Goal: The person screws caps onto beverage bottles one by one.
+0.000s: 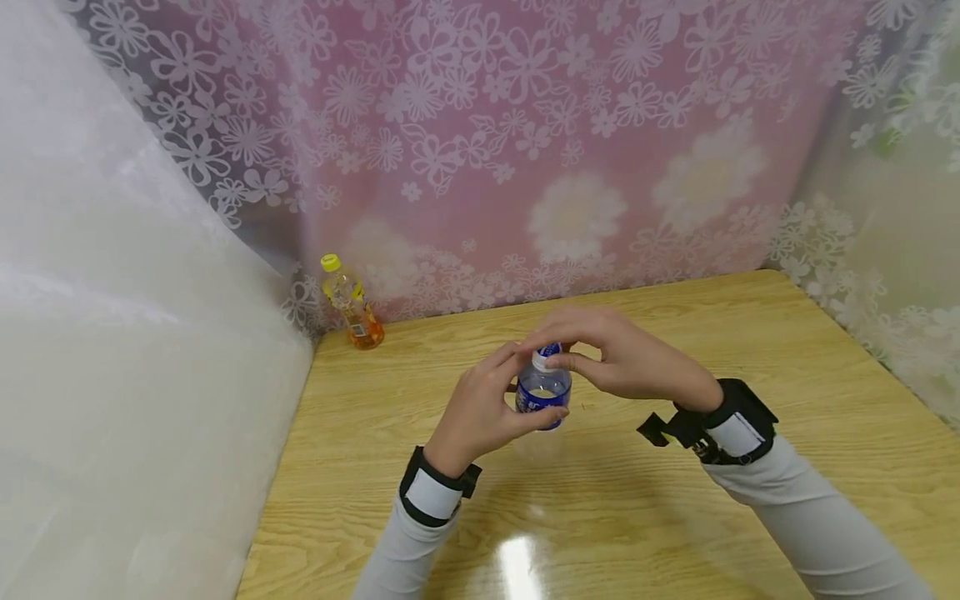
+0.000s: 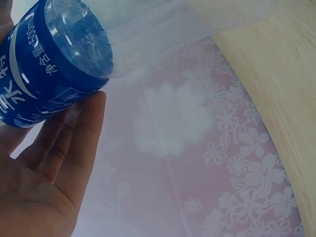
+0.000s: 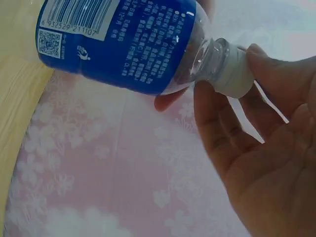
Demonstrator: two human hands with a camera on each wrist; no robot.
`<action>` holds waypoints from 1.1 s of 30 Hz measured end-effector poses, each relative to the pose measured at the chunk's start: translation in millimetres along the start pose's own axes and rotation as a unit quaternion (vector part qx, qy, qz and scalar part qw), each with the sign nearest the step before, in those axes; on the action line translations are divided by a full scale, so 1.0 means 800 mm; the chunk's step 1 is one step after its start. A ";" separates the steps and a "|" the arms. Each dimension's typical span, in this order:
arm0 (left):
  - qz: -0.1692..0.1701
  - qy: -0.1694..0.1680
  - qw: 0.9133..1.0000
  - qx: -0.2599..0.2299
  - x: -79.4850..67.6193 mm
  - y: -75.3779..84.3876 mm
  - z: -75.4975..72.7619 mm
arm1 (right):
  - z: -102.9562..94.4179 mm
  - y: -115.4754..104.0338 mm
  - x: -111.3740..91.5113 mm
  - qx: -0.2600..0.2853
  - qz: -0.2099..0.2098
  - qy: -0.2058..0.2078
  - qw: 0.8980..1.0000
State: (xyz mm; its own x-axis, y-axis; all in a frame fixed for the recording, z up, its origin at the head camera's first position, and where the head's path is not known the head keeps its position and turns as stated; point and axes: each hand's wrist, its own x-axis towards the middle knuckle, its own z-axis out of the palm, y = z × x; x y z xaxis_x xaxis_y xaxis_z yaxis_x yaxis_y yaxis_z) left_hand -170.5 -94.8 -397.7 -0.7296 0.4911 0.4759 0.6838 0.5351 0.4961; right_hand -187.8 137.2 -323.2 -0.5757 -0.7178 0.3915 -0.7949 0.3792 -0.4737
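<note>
A clear plastic water bottle (image 1: 543, 398) with a blue label stands between both hands over the wooden table. My left hand (image 1: 483, 408) holds it from the left, thumb across the near side of the label. In the left wrist view, its fingers pass behind the label (image 2: 37, 74). From the right, my right hand (image 1: 618, 354) pinches the white cap (image 3: 236, 71) between thumb and fingers; the cap sits on the bottle's neck. Water shows inside the bottle. Whether the base touches the table, I cannot tell.
Toward the table's back left corner stands a bottle with a yellow cap (image 1: 330, 262) and orange liquid. A pink flowered curtain (image 1: 480, 167) hangs along the back edge of the wooden table (image 1: 375, 500). White sheeting (image 1: 135, 333) runs down the left side.
</note>
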 end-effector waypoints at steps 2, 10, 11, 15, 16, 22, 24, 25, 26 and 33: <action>0.001 -0.002 1.000 -0.003 0.000 -0.001 0.002 | 0.000 0.002 0.001 -0.007 -0.023 0.004 1.000; 0.016 0.005 1.000 -0.017 0.000 -0.005 0.008 | 0.011 -0.001 0.006 -0.082 -0.059 0.044 0.994; 0.017 0.006 1.000 -0.016 0.001 -0.005 0.008 | 0.012 -0.002 0.006 -0.087 -0.059 0.047 0.993; 0.017 0.013 1.000 0.004 0.003 -0.006 0.009 | 0.016 -0.002 0.006 -0.093 -0.066 0.059 0.992; 0.018 0.015 1.000 0.011 0.003 -0.006 0.008 | 0.016 -0.002 0.006 -0.091 -0.067 0.061 0.992; 0.026 0.020 0.999 0.030 0.005 -0.009 0.006 | 0.015 0.002 0.004 -0.081 -0.070 0.067 0.992; 0.023 0.022 0.999 0.038 0.006 -0.014 0.006 | 0.014 0.005 0.003 -0.075 -0.058 0.066 0.993; 0.017 0.023 0.999 0.043 0.007 -0.018 0.005 | 0.013 0.007 0.002 -0.070 -0.049 0.066 0.994; 0.007 0.026 0.998 0.049 0.007 -0.025 0.003 | 0.012 0.010 0.000 -0.066 -0.036 0.067 0.995; -0.170 0.095 0.977 0.086 0.032 -0.140 -0.048 | 0.005 0.031 -0.018 -0.046 0.031 0.082 0.995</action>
State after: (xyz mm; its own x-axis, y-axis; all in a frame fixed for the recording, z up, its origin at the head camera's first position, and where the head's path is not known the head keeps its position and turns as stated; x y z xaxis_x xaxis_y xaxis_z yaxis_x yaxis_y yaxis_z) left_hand -265.7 -168.8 -413.2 -0.8878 0.1370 0.4393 0.3783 0.7609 0.5272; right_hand -198.4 154.6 -343.6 -0.6413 -0.5893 0.4915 -0.7671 0.4765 -0.4295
